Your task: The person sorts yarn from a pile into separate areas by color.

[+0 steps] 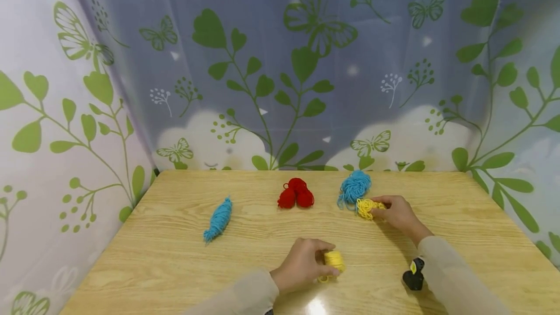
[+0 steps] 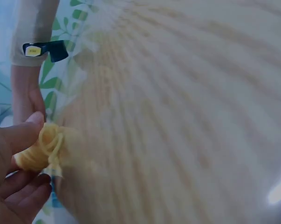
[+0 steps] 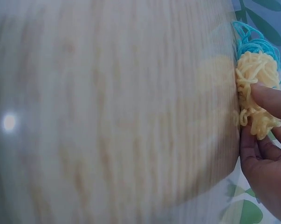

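Near the front middle of the table, my left hand holds a small wound ball of yellow yarn between thumb and fingers; a loose loop hangs from it. The left wrist view shows this yellow ball close by the thumb. Farther back on the right, my right hand pinches a loose, looped bundle of yellow yarn. That bundle lies right in front of a tangled blue yarn bundle, seen behind it in the right wrist view.
Three small red yarn balls sit clustered at the back middle of the wooden table. To the left lies a long twisted blue skein. A printed curtain stands behind the table. The right sleeve carries a black wrist device.
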The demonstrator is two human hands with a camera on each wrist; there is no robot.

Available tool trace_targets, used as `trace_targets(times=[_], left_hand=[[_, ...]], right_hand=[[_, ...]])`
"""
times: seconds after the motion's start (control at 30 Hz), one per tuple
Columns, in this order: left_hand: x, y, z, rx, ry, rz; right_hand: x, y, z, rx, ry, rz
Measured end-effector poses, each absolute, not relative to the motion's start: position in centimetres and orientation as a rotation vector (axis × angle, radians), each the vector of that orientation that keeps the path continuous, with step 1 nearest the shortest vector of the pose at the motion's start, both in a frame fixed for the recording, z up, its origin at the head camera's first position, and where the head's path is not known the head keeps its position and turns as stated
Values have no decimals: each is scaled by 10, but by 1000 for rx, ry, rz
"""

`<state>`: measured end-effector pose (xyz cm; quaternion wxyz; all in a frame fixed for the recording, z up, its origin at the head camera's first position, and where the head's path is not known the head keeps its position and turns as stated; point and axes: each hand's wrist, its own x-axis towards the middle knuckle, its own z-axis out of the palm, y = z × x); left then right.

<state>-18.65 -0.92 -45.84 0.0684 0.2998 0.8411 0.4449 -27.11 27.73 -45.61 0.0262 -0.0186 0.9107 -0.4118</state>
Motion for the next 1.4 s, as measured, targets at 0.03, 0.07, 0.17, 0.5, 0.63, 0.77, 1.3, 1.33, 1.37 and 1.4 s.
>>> trace_targets(times=[0.03,0.07,0.17,0.5,0.63,0.77,1.3,1.33,1.37,1.4], left_hand=[[-186,-9,-460,889,2514,1366],[-186,-9,-461,879,2502,1386],[-185,-9,-463,867,2471,1433],[-185,-9,-466,846,2395,1524],[-185,-10,-468,843,2382,1535],[-186,-10,-468,841,2373,1544],[-185,-11,-466,832,2363,1544],[-186,-11,-466,833,2362,1545],[-186,-11,-466,836,2361,1547],[-186,-11,-466,837,2360,1547]], right_hand=[[-271,278,-456,-61,2811,-1270],[-271,278,-455,-65,2809,-1266],[-270,278,-454,-75,2804,-1253],[-268,277,-450,-61,2808,-1234],[-269,276,-451,-55,2833,-1208],[-270,275,-453,-58,2865,-1179],[-253,272,-445,-50,2827,-1310],[-251,271,-443,-45,2807,-1336],[-247,270,-441,-38,2788,-1363],[-244,269,-439,-25,2769,-1383]])
